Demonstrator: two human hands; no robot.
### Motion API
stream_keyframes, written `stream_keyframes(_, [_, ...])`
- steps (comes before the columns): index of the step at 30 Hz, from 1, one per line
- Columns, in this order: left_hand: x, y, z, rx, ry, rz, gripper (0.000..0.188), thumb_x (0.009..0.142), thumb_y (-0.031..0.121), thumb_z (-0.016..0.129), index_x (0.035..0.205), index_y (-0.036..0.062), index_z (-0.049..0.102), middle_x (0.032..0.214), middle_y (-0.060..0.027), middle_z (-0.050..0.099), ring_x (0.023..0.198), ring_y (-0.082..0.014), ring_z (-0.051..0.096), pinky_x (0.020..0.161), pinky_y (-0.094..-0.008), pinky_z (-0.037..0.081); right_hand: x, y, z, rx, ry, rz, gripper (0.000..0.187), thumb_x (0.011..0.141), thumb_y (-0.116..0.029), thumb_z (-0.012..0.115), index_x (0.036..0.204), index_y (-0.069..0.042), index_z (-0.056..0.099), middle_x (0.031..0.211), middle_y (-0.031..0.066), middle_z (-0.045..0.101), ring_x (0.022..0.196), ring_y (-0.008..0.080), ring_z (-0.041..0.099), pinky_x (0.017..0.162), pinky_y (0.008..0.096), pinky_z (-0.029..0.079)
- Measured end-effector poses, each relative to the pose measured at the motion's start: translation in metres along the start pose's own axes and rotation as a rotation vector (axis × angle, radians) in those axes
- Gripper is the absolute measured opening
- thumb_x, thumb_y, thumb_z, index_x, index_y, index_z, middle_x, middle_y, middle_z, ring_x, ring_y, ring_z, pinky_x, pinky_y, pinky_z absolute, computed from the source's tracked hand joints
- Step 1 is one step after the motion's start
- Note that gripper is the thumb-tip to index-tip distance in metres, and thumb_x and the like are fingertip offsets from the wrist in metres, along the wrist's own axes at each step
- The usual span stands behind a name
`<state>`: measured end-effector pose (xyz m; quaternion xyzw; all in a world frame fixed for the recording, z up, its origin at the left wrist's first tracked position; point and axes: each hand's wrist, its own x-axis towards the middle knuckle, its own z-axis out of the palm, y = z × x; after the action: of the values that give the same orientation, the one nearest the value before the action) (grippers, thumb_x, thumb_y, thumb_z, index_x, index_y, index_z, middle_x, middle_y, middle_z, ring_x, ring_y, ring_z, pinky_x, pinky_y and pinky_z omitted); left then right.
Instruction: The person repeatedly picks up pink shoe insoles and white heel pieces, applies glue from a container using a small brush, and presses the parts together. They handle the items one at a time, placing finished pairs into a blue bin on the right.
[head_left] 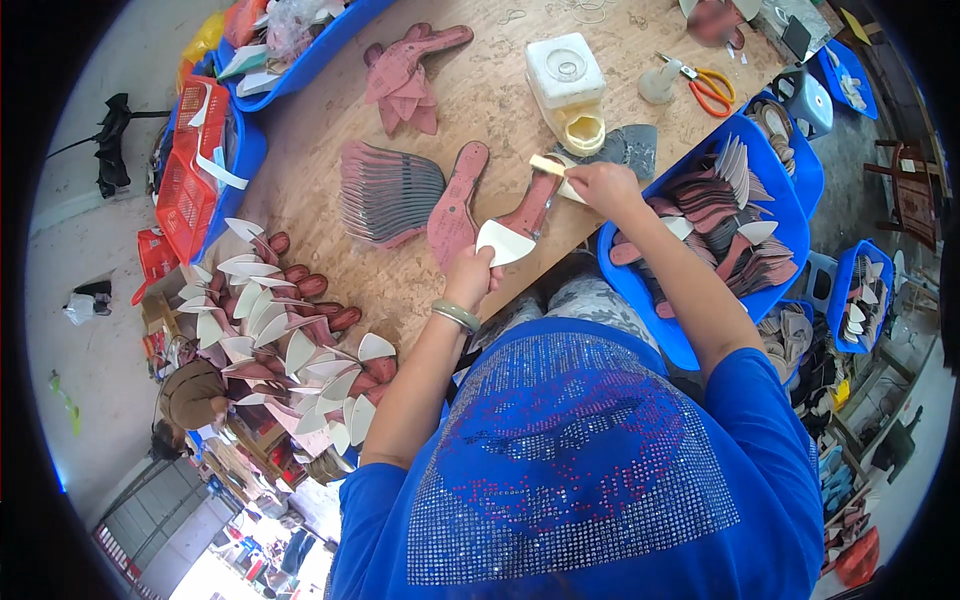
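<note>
Step in hand, as judged: coating a shoe insole [528,215] with glue. Left hand [472,275] pinches the insole's near end by its white peeled flap, the piece slanting away over the desk [470,110]. Right hand [600,185] is clenched on a brush [548,165] whose tip meets the insole's far end. Beyond the right hand stands a white glue pot [568,90]. Next move likely calls for a steady stroke along the insole toward the left hand.
</note>
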<state>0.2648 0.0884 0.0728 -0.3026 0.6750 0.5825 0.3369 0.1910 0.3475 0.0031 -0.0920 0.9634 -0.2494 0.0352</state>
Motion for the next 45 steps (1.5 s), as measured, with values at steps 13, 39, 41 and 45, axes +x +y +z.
stream_keyframes(13, [0.001, -0.004, -0.001, 0.051, -0.01, 0.021, 0.018, 0.088, 0.019, 0.049, 0.081, 0.0043, 0.057, 0.057, -0.0011, 0.054, 0.04, -0.0081, 0.043, 0.038, -0.023, 0.032, -0.02, -0.012, -0.011, 0.125, -0.088, -0.028, 0.02, 0.081, -0.033, 0.062, 0.09, -0.021, 0.074, 0.074, 0.0092, 0.068, 0.065, 0.029, 0.065, 0.06, 0.0422, 0.052])
stream_keyframes(39, [0.004, 0.0, -0.008, -0.075, -0.041, -0.042, 0.016, 0.088, 0.018, 0.049, 0.083, 0.0048, 0.057, 0.059, -0.0003, 0.054, 0.041, -0.0076, 0.044, 0.039, -0.0226, 0.034, -0.061, -0.002, -0.018, 0.109, -0.117, 0.133, 0.023, 0.082, -0.036, 0.061, 0.093, -0.019, 0.074, 0.079, 0.0119, 0.068, 0.071, 0.0309, 0.066, 0.064, 0.0414, 0.053])
stream_keyframes(41, [0.002, 0.0, -0.007, -0.055, -0.031, -0.04, 0.017, 0.088, 0.018, 0.049, 0.082, 0.0047, 0.056, 0.059, -0.0004, 0.054, 0.042, -0.0076, 0.044, 0.039, -0.0226, 0.035, -0.059, -0.006, -0.018, 0.128, -0.105, 0.137, 0.024, 0.082, -0.036, 0.061, 0.093, -0.02, 0.074, 0.079, 0.0121, 0.068, 0.071, 0.0311, 0.066, 0.064, 0.0416, 0.053])
stream_keyframes(45, [0.002, -0.001, -0.007, -0.027, -0.043, -0.01, 0.018, 0.088, 0.019, 0.048, 0.082, 0.004, 0.056, 0.059, -0.0007, 0.054, 0.043, -0.0078, 0.045, 0.04, -0.023, 0.036, -0.034, 0.011, -0.017, 0.078, -0.015, 0.184, 0.022, 0.083, -0.035, 0.061, 0.092, -0.019, 0.074, 0.079, 0.013, 0.068, 0.07, 0.0318, 0.066, 0.063, 0.0419, 0.053])
